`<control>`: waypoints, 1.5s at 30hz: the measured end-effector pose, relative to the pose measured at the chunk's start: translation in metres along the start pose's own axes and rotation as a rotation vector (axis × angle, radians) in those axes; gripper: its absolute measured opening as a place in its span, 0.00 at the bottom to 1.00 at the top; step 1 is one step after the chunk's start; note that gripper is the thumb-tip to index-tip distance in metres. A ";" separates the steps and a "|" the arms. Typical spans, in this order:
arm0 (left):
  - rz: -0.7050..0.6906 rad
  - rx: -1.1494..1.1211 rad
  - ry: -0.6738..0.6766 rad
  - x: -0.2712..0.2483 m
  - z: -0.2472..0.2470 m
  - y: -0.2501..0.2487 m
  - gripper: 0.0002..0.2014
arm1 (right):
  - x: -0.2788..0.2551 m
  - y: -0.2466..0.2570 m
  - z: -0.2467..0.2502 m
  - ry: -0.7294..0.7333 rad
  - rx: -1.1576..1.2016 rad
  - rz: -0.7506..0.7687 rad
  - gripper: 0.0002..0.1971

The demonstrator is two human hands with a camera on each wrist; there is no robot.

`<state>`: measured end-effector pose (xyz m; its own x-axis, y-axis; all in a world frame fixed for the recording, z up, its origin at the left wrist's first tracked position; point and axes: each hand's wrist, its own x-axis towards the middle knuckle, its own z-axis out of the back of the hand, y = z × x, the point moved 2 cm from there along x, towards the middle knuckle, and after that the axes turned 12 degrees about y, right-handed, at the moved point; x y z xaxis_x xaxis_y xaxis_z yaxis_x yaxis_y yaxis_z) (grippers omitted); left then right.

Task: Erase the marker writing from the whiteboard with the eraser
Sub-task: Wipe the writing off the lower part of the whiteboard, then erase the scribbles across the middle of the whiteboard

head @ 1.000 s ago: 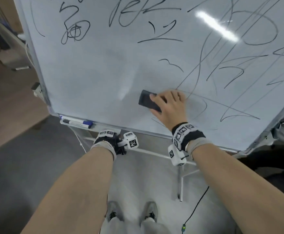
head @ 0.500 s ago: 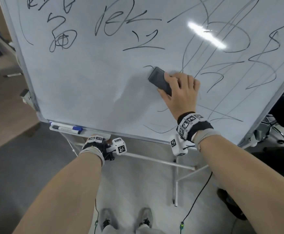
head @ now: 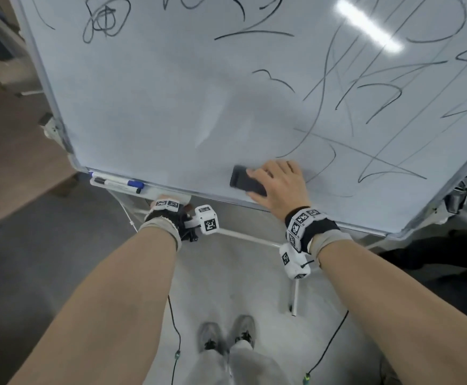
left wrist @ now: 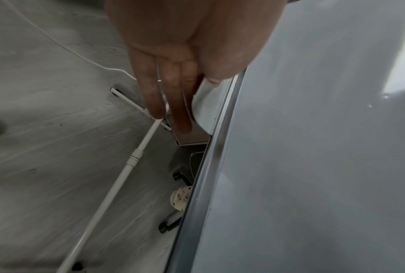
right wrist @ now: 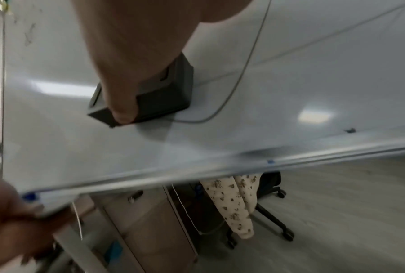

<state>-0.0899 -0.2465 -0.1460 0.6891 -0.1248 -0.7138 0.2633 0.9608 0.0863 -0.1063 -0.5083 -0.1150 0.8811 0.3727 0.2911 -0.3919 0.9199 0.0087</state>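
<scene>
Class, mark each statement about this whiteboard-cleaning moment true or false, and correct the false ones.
1. The right hand holds the dark eraser against the whiteboard. True.
2. The eraser sits near the board's top edge. False: it is near the bottom edge.
3. Marker lines remain to the right of the eraser. True.
4. The left hand holds a marker. False: it grips the tray at the board's lower edge; the markers lie in the tray.
5. The whole board is wiped clean. False: writing remains.
</scene>
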 end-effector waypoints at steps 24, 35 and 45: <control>0.248 -2.426 -0.143 0.144 -0.081 -0.091 0.49 | -0.050 -0.017 -0.026 0.199 -0.040 0.111 0.25; 0.198 -2.659 -0.129 0.066 -0.022 -0.118 0.52 | 0.018 -0.077 0.091 -0.343 -0.068 -0.159 0.21; 0.279 -2.576 -0.270 0.087 -0.033 -0.113 0.59 | -0.037 -0.059 0.005 -0.071 0.014 0.089 0.23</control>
<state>-0.0824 -0.3577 -0.2410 0.6279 0.1516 -0.7634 -0.4826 -0.6937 -0.5347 -0.1169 -0.5770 -0.1217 0.8219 0.4430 0.3580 -0.4721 0.8815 -0.0069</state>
